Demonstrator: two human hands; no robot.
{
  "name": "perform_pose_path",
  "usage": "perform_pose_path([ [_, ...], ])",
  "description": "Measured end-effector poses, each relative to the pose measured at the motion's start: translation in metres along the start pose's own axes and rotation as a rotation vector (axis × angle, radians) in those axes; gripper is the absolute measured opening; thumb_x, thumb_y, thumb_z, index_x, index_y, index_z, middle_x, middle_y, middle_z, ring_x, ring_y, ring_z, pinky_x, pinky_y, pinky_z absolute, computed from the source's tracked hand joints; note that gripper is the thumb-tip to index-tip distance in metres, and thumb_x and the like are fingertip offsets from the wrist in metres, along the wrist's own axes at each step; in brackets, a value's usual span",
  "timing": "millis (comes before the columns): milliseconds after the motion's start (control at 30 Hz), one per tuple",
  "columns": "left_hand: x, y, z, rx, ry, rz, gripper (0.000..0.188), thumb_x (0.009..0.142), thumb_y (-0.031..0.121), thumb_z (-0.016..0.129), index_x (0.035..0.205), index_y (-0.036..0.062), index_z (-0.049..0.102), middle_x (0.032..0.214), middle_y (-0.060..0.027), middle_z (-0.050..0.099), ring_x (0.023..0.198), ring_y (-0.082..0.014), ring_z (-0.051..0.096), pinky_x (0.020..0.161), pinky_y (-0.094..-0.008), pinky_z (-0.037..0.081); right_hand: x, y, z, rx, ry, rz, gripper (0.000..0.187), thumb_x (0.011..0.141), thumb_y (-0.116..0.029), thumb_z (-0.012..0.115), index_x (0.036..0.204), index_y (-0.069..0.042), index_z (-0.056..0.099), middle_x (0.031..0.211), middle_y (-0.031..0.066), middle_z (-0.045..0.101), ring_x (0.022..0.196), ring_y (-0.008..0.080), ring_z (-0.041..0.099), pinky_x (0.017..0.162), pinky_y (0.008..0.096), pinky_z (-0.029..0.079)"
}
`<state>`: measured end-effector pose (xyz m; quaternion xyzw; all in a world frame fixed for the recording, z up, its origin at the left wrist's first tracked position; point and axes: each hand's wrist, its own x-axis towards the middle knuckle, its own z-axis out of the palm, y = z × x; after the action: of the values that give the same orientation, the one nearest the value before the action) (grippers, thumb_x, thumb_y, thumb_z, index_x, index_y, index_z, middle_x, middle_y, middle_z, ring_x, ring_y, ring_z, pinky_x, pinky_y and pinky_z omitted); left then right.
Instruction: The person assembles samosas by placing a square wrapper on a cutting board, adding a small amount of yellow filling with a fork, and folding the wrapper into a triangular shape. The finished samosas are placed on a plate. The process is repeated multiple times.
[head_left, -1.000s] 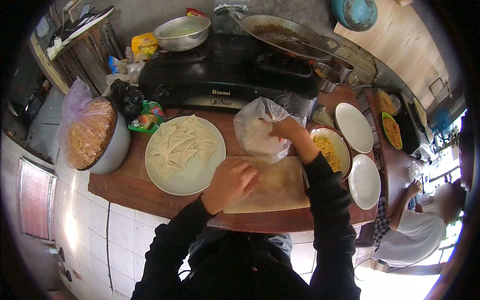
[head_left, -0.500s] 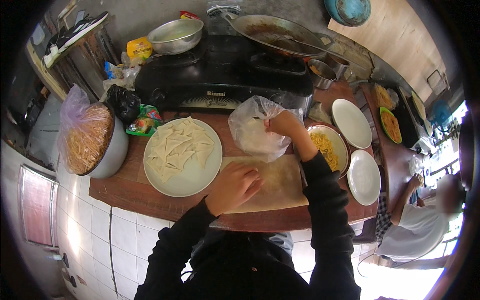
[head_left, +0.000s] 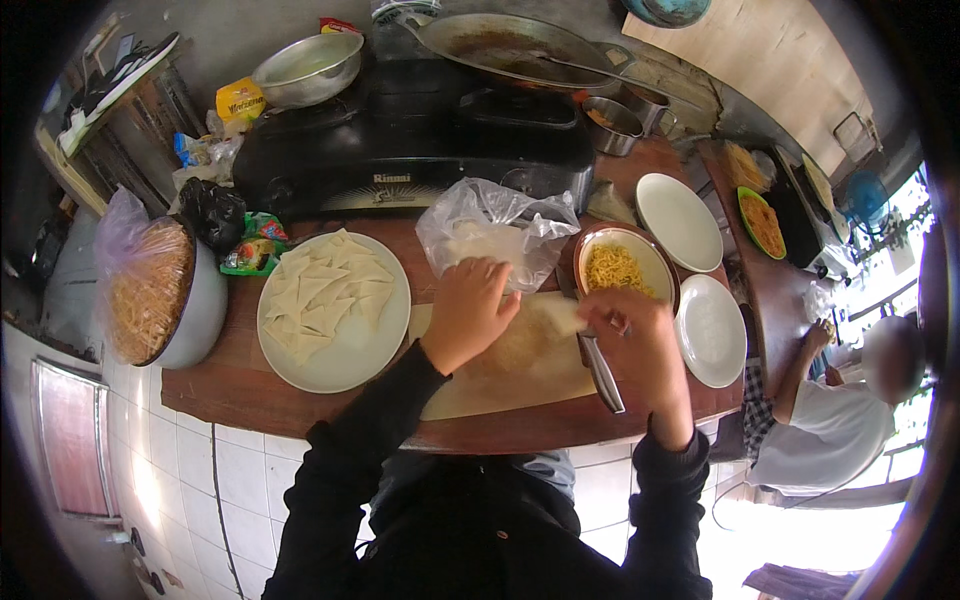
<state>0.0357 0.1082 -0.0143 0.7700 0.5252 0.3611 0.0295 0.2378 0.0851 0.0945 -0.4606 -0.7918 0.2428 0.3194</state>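
My right hand [head_left: 640,335] pinches the corner of a pale dough wrapper [head_left: 565,314] above the right part of a wooden board [head_left: 500,385]. Beneath that hand, a knife [head_left: 602,378] lies at the board's right edge, handle toward me. My left hand [head_left: 472,312] hovers open over the board's left half, fingertips by the lower edge of a clear plastic bag [head_left: 535,225] with pale wrappers inside. Folded dough triangles are heaped on a large white plate [head_left: 385,350] to the left. Shredded yellow filling sits in a brown-rimmed bowl [head_left: 625,265] just beyond my right hand.
Behind the board stands a black gas stove [head_left: 400,150] bearing a metal bowl [head_left: 310,72] and a wok [head_left: 510,45]. Two white plates [head_left: 680,222] are at the right, a bagged pot of noodles [head_left: 205,310] at the left. A person [head_left: 820,430] sits far right.
My right hand has come out of the plastic bag, moving right and toward me with a wrapper. My left hand has moved forward toward the bag, and the knife has come into view.
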Motion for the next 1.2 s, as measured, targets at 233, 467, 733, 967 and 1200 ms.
perform_pose_path([
  [233, 0.016, -0.029, 0.041, 0.344, 0.045, 0.021, 0.043, 0.083, 0.038, 0.054, 0.105, 0.0018, 0.057, 0.106, -0.0132, 0.059, 0.103, -0.0323, 0.052, 0.089, -0.0522, 0.035, -0.050, 0.034, 0.044, -0.060, -0.114, 0.127, 0.020, 0.075, -0.010, 0.065, 0.094, -0.003, 0.061, 0.079, 0.0141, 0.059, 0.075, 0.0299, 0.058, 0.067, 0.0383, 0.047],
  [467, 0.028, -0.030, 0.044, 0.291, -0.244, -0.119, 0.051, 0.087, 0.046, 0.047, 0.109, 0.0010, 0.057, 0.112, -0.0169, 0.058, 0.102, -0.0339, 0.053, 0.089, -0.0493, 0.036, -0.081, 0.035, 0.043, -0.526, 0.155, 0.151, 0.042, 0.073, -0.012, 0.066, 0.113, -0.007, 0.053, 0.098, 0.0138, 0.052, 0.092, 0.0321, 0.053, 0.075, 0.0412, 0.046],
  [733, 0.035, -0.035, 0.037, 0.133, -0.165, -0.073, 0.048, 0.085, 0.042, 0.053, 0.108, -0.0008, 0.058, 0.111, -0.0207, 0.057, 0.107, -0.0351, 0.051, 0.088, -0.0444, 0.040, -0.082, 0.052, 0.053, -0.476, 0.033, 0.222, 0.045, 0.074, -0.001, 0.057, 0.118, -0.004, 0.049, 0.098, 0.0179, 0.051, 0.094, 0.0372, 0.051, 0.079, 0.0433, 0.044],
  [967, 0.008, 0.007, -0.032, -0.264, 0.044, -0.118, 0.024, 0.084, 0.020, 0.059, 0.095, -0.0011, 0.062, 0.092, -0.0154, 0.063, 0.086, -0.0317, 0.060, 0.077, -0.0370, 0.046, -0.094, 0.031, 0.030, -0.134, 0.119, 0.307, 0.041, 0.075, 0.005, 0.052, 0.115, -0.001, 0.054, 0.104, 0.0185, 0.055, 0.091, 0.0348, 0.057, 0.077, 0.0378, 0.046],
  [1200, -0.045, 0.056, -0.057, -0.271, -0.221, -0.210, 0.017, 0.079, 0.017, 0.062, 0.078, 0.0008, 0.058, 0.074, -0.0124, 0.059, 0.070, -0.0320, 0.058, 0.063, -0.0397, 0.045, -0.054, 0.021, 0.030, -0.010, -0.040, 0.042, 0.042, 0.075, 0.005, 0.053, 0.117, -0.001, 0.055, 0.100, 0.0176, 0.056, 0.088, 0.0322, 0.056, 0.076, 0.0344, 0.045],
])
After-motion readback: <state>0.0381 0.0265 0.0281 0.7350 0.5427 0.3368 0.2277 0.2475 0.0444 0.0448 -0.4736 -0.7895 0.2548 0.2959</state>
